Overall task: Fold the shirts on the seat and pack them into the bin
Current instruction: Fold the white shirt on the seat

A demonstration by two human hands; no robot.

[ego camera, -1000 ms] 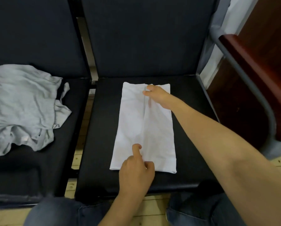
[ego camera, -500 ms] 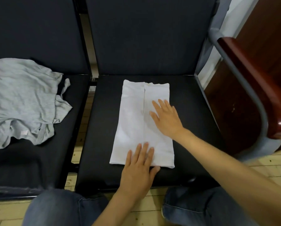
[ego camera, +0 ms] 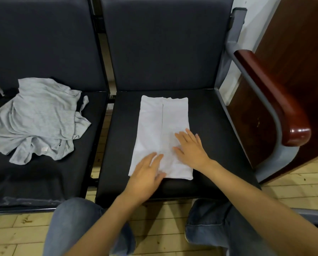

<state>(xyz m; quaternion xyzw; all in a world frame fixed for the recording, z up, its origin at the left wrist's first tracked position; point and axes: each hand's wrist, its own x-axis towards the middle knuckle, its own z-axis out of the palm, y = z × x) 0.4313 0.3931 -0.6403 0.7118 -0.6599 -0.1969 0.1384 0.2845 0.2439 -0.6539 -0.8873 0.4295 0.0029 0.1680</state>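
A white shirt (ego camera: 154, 126) lies folded into a long narrow strip on the right black seat (ego camera: 209, 130), with a fold line down its middle. My left hand (ego camera: 147, 174) rests flat on its near left corner, fingers straight. Flat on the near right part of the strip lies my right hand (ego camera: 189, 148), fingers spread. A crumpled grey shirt (ego camera: 38, 117) sits in a heap on the left seat (ego camera: 43, 172). No bin is in view.
The seats have dark backrests. A wooden armrest (ego camera: 276, 100) on a grey metal frame borders the right seat. A dark wooden panel (ego camera: 298, 52) stands at the far right. My knees in jeans (ego camera: 77, 224) are over the wooden floor below the seats.
My right hand slid from the far end of the white shirt down to its near part. My left hand went from pointing with one finger to lying flat, then shifted slightly left.
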